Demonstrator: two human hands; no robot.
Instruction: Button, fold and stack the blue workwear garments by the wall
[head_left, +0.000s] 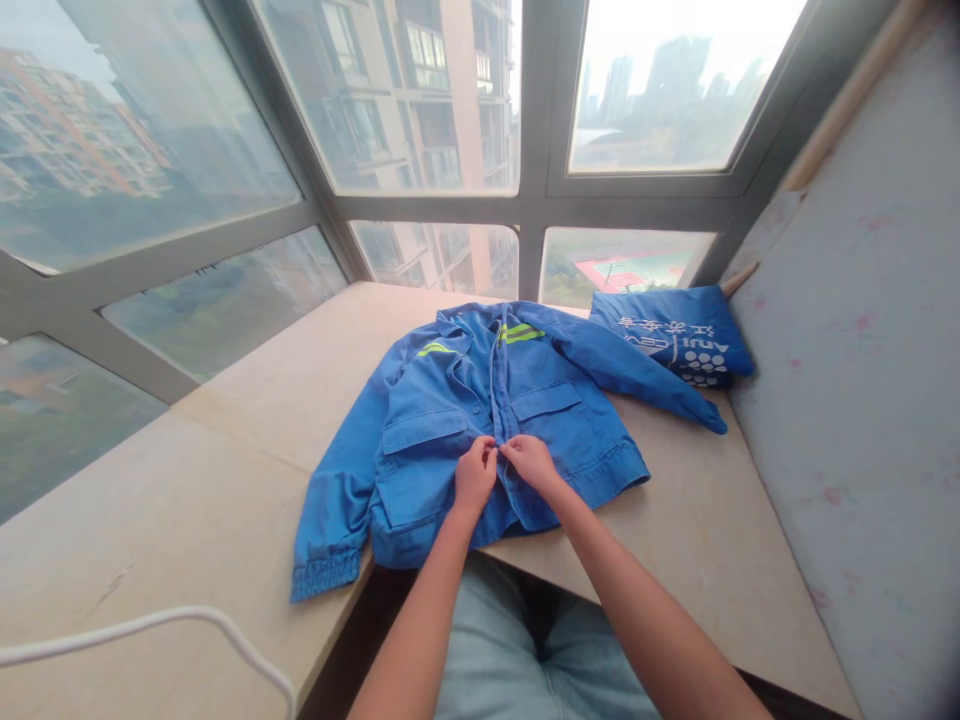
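Observation:
A blue work jacket [420,480] with yellow-green reflective strips lies front side up, its collar toward the window and its sleeves spread to both sides. At the middle of its front opening, my left hand [476,470] pinches the left edge of the fabric. Close beside it, my right hand [529,460] pinches the other edge of the opening, fingertips almost touching those of the left. Whether a button sits between the fingers is hidden. Above the hands, the upper part of the front hangs slightly apart, with a button [475,409] showing.
The jacket rests on a pale ledge [225,470] whose front edge is near my legs. A folded blue bag [667,335] with white print lies at the back right by the wall [847,400]. A white cable [150,625] crosses the lower left. Windows enclose the far side.

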